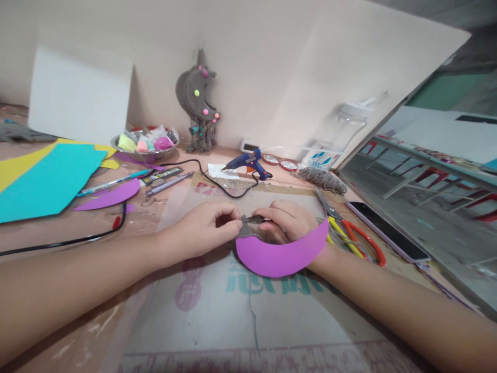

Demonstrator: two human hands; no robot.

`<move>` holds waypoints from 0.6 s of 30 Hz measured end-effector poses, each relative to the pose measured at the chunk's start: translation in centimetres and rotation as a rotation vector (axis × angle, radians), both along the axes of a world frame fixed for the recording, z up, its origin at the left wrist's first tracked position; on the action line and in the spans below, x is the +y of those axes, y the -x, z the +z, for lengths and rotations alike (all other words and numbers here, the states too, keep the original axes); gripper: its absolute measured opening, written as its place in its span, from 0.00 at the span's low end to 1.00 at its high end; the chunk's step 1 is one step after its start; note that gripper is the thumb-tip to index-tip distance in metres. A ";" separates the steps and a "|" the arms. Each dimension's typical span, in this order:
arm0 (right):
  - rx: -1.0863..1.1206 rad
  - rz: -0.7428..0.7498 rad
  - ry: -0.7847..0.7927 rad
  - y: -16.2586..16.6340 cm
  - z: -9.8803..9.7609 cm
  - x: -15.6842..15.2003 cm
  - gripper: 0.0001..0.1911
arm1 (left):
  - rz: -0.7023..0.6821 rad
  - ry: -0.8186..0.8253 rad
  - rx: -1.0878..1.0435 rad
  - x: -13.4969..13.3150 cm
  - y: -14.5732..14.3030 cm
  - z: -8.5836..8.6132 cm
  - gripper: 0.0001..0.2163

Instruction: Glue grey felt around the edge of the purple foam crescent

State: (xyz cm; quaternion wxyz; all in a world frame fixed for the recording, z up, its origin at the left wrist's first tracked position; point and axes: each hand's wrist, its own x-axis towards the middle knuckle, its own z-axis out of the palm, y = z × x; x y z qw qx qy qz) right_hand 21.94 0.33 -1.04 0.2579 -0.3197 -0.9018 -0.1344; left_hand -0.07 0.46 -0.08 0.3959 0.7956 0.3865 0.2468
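Between my hands is a purple paper crescent (281, 257), its curved side toward me. Grey yarn (248, 229) covers its left tip. My left hand (212, 225) pinches that wrapped tip between thumb and fingers. Close by on the inner side of the curve, my right hand (289, 220) is closed, fingers curled toward the left fingertips. A small dark, narrow thing shows at its fingertips, too blurred to name. The crescent's right tip lies in front of my right wrist. Both hands are above a printed, plastic-covered board (194, 321).
A blue glue gun (248, 163) stands behind the hands, its black cord running left. Scissors (363, 241), a phone (388, 230) and a yarn bundle (322, 178) lie right. Coloured sheets (50, 181), pens (169, 184) and a bowl (145, 150) are left. A decorated moon (194, 96) stands at the wall.
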 end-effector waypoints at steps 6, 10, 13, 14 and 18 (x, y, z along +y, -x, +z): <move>-0.019 0.003 0.005 0.0 0.0 0.0 0.21 | -0.017 -0.005 0.002 0.0 0.0 0.1 0.07; -0.016 0.006 0.022 0.0 0.0 0.0 0.22 | -0.021 -0.009 -0.002 0.0 0.0 0.1 0.07; 0.015 0.034 0.042 0.0 -0.1 0.1 0.22 | -0.024 -0.023 -0.002 0.0 0.0 0.1 0.07; 0.025 0.041 0.050 0.0 -0.1 0.1 0.21 | -0.025 -0.023 -0.003 0.0 0.0 0.1 0.07; 0.059 0.053 0.064 0.0 -0.2 0.1 0.20 | -0.027 0.001 -0.001 -0.1 0.1 0.0 0.07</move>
